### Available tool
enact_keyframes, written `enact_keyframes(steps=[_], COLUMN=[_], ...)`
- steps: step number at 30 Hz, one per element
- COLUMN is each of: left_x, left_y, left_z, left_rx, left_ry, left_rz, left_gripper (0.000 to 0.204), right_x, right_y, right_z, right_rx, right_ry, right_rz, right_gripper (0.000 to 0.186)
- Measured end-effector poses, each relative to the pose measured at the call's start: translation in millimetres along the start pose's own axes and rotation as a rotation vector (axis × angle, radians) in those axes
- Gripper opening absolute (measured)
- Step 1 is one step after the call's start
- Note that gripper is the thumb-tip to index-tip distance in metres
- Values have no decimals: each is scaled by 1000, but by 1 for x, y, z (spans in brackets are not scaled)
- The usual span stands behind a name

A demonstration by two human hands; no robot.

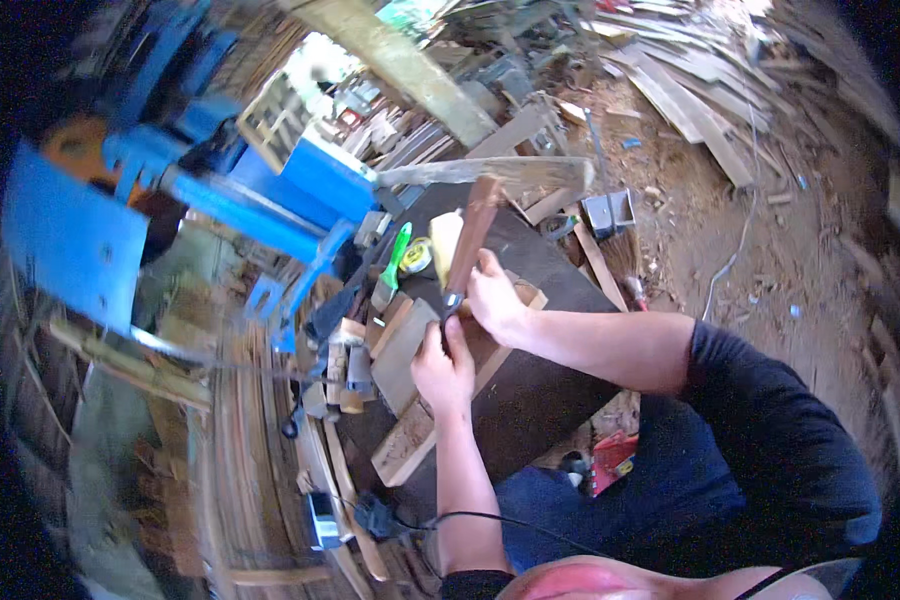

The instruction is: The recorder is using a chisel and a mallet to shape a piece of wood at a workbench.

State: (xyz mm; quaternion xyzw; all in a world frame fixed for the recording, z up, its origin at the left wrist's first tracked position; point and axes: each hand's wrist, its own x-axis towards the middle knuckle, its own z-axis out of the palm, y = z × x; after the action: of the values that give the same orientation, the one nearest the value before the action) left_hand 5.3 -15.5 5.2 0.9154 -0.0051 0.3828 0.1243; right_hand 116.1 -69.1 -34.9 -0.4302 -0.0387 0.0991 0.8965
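A long reddish-brown wooden piece (473, 232) stands tilted up over the worktable (530, 400), with a dark lower end and a small shiny spot near it. My left hand (443, 370) is closed round that dark lower end, thumb up along it. My right hand (497, 303) grips the piece a little higher, from its right side; some of its fingers are hidden behind the wood. Beneath my hands lie a pale wooden frame or block (406, 448) and a flat greyish board (402, 358). What the dark end is, I cannot make out.
Left of my hands lie a green-handled brush (397, 255), a yellow tape roll (416, 256) and several wood offcuts (342, 365). A blue machine (240, 205) stands at the far left. Beyond the table's right side are a grey metal box (608, 213) and scattered planks (685, 105).
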Motion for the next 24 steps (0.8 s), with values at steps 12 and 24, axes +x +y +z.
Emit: enact_keyframes(steps=[12, 24], left_x=[-9, -16], left_y=[-5, -3], left_z=[-5, -11], left_rx=[-22, -59], left_ry=[35, 48], left_rz=[-100, -68], left_gripper=[32, 33], right_x=[-6, -7], right_y=[-6, -23], right_z=[-1, -6], right_rx=[139, 73], right_ry=[-86, -234], right_rz=[-135, 103], right_gripper=[41, 41])
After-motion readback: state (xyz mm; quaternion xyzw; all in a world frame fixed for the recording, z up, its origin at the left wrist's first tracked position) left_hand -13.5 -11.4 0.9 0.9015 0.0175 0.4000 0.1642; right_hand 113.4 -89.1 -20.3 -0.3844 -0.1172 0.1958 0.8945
